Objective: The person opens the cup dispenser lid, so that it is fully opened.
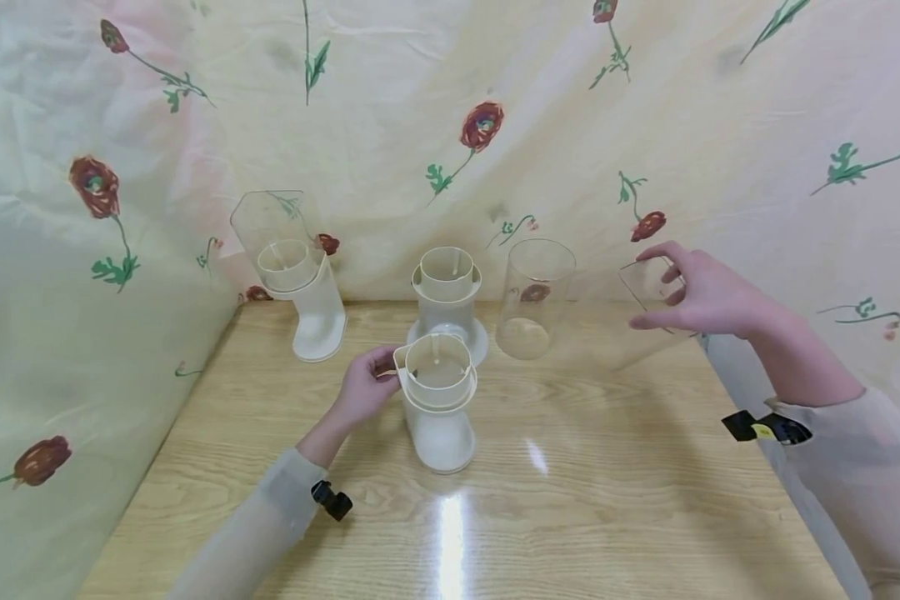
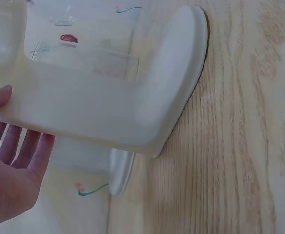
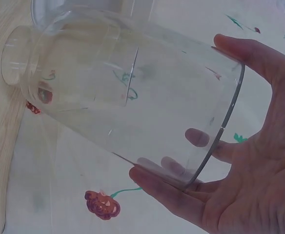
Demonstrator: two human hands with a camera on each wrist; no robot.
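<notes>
My left hand (image 1: 367, 387) holds the upper part of a white stand (image 1: 438, 433) with a round collar on top and a flat rounded foot. In the left wrist view, the thumb lies on the near side of this white stand (image 2: 79, 100) and the fingers reach around its back edge. Off to the right, my right hand (image 1: 708, 296) grips a clear plastic container (image 3: 157, 105) by its rim, thumb on one side and fingers on the other. The container is tilted; whether its lower end touches the table cannot be made out.
Behind the near stand is a similar white stand (image 1: 447, 312). Another white stand (image 1: 318, 308) at the back left carries a clear container (image 1: 270, 221) in its collar. A clear cylinder (image 1: 532, 308) is upright beside the middle stand. Flowered cloth (image 1: 390, 150) borders the wooden table (image 1: 555, 517).
</notes>
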